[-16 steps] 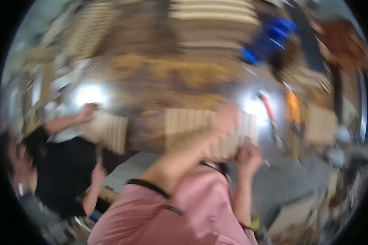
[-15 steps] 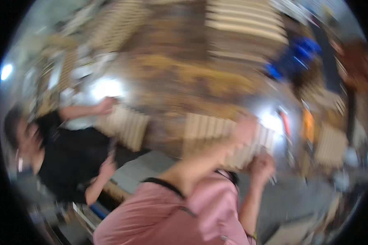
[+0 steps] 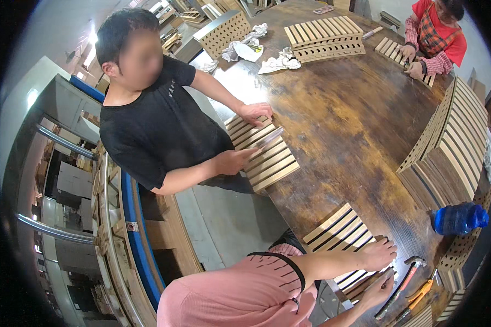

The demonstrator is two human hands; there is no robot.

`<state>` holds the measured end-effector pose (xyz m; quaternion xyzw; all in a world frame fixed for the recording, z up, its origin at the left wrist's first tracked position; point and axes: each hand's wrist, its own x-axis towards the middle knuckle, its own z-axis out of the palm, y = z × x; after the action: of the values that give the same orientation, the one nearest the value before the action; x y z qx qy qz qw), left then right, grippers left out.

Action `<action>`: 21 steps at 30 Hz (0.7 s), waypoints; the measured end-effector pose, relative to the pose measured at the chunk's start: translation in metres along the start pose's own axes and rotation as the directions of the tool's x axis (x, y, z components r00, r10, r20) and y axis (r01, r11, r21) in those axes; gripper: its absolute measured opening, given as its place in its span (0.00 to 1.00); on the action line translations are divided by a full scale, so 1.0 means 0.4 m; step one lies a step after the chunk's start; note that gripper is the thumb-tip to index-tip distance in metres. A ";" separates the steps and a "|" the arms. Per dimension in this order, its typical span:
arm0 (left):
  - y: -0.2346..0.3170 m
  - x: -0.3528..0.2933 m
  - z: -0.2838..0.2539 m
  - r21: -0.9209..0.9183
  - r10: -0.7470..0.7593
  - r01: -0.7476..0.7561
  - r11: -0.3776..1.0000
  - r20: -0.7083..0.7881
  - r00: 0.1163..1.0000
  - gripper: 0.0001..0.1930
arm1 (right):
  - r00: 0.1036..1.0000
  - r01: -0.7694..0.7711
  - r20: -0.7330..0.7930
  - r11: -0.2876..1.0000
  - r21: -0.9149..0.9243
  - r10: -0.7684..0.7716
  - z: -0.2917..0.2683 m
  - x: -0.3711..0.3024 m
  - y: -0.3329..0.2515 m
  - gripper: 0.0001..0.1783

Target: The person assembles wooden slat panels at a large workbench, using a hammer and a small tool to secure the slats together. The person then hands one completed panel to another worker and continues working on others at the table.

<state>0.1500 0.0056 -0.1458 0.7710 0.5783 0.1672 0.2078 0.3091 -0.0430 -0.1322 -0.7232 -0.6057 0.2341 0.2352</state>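
A slatted wooden panel (image 3: 333, 228) with dark gaps lies near the front edge of the brown table. Across its right part reaches my left hand (image 3: 378, 254), its fingers bent over the panel's edge. My right hand (image 3: 378, 289) is lower, beside the panel's near end. Its fingers are closed round a thin, greyish thing that is mostly hidden. Just right of my hands lie a hammer (image 3: 402, 283) with a red and black handle and an orange-handled tool (image 3: 418, 295).
Stacked slatted panels (image 3: 447, 147) and a blue bottle (image 3: 460, 218) stand at the right. A co-worker in black (image 3: 163, 120) works on another panel (image 3: 273, 163) at the left; one in red (image 3: 444, 41) works at the far right. Another stack (image 3: 324, 38) and crumpled white cloths (image 3: 280, 61) are farther back.
The view has swung left and sharpened, so the table and co-workers sit elsewhere in it. My left hand still lies on the panel; my right stays by its near end.
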 end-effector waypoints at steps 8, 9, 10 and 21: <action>0.010 0.005 0.004 -0.018 0.004 -0.004 1.000 0.008 1.000 0.12 | 0.991 -0.062 -0.107 0.982 0.176 0.082 -0.006 -0.048 0.105 0.25; 0.010 0.005 0.002 -0.019 0.008 -0.008 1.000 0.008 1.000 0.12 | 0.993 -0.057 -0.093 0.979 0.194 0.076 -0.013 -0.050 0.099 0.25; 0.010 0.004 -0.001 -0.017 0.003 -0.003 1.000 0.018 1.000 0.13 | 0.992 -0.063 -0.093 0.984 0.164 0.079 -0.023 -0.056 0.072 0.25; 0.009 -0.001 0.002 -0.022 0.000 -0.001 1.000 -0.031 1.000 0.12 | 0.963 -0.035 -0.261 0.994 0.106 0.062 -0.069 0.139 0.404 0.28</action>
<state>0.1532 0.0043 -0.1446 0.7660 0.5795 0.1858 0.2072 0.4588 -0.0151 -0.2145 -0.7498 -0.5387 0.1713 0.3439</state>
